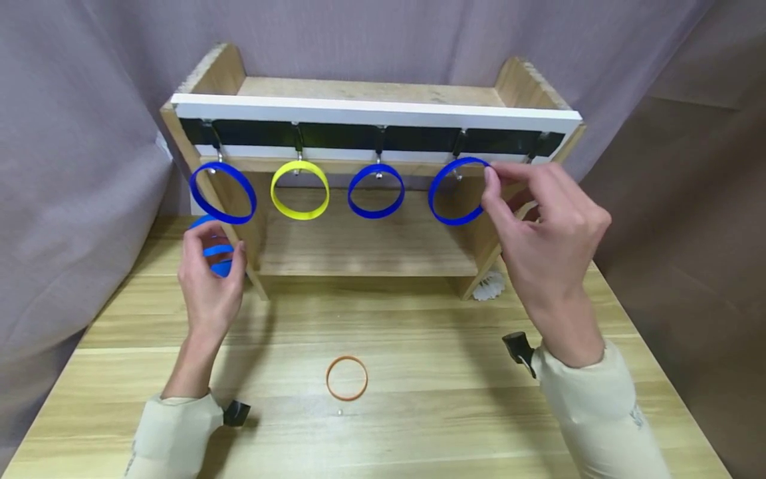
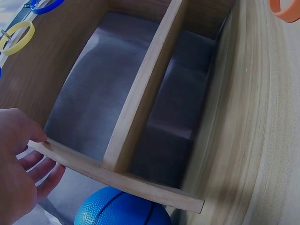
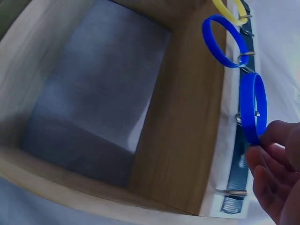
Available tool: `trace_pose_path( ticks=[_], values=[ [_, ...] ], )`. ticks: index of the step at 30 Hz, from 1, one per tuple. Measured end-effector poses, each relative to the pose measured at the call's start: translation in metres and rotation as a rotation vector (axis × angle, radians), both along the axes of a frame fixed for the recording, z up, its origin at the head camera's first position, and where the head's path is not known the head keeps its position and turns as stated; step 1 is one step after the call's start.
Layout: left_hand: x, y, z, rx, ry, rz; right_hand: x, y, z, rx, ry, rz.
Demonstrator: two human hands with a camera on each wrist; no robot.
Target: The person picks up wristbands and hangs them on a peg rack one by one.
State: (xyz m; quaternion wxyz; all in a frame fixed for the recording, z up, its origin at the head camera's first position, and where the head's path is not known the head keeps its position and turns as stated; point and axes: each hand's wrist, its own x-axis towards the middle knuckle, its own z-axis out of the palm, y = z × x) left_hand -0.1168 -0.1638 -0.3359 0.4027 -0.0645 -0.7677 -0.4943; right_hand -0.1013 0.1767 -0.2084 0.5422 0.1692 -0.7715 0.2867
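Between thumb and fingertips, my right hand point(image 1: 553, 223) pinches the right edge of a blue silicone wristband point(image 1: 437, 206) at the fourth hook of the wooden rack. The right wrist view shows this blue band point(image 3: 247, 112) around the hook's tip. My left hand point(image 1: 209, 279) grips the rack's left side panel point(image 2: 84, 161), thumb at the front edge and fingers on the outer side. Further left along the rail hang another blue wristband point(image 1: 376, 214), a yellow wristband point(image 1: 299, 215) and a third blue one point(image 1: 242, 217), each on its own hook.
An orange wristband point(image 1: 347, 398) lies on the table point(image 1: 419, 426) in front of the rack. Behind my left hand is a blue ball point(image 2: 117, 211), beside the rack. A white ribbed object point(image 1: 489, 286) sits by its right foot. Grey curtains point(image 1: 371, 40) surround the table.
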Motion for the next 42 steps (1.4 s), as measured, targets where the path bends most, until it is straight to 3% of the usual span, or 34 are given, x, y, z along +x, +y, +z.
trace_pose_path(
  ticks=[3,11,22,28,32,34,37,42],
  values=[
    [-0.001,0.0,-0.002,0.012,-0.009,0.005,-0.005,-0.001,-0.005,0.043,0.014,-0.04],
    [-0.018,-0.015,-0.028,0.027,-0.029,0.009,-0.008,-0.002,-0.016,0.136,0.03,-0.102],
    [-0.016,-0.016,-0.028,0.01,-0.027,0.003,-0.009,-0.002,-0.022,0.13,0.029,-0.104],
    [-0.018,-0.015,-0.029,0.016,-0.03,0.008,0.007,-0.002,-0.016,0.135,0.065,-0.151],
    [-0.019,-0.015,-0.027,0.032,-0.029,0.014,0.024,-0.01,-0.014,0.142,0.07,-0.066],
    [-0.018,-0.014,-0.027,0.029,-0.03,0.015,0.03,-0.013,-0.018,0.183,0.016,0.001],
    [-0.018,-0.015,-0.027,0.03,-0.034,0.013,0.033,-0.018,-0.036,0.28,-0.129,0.073],
    [-0.018,-0.014,-0.028,0.021,-0.032,0.014,0.032,-0.029,-0.091,0.427,-0.457,0.156]
  ],
)
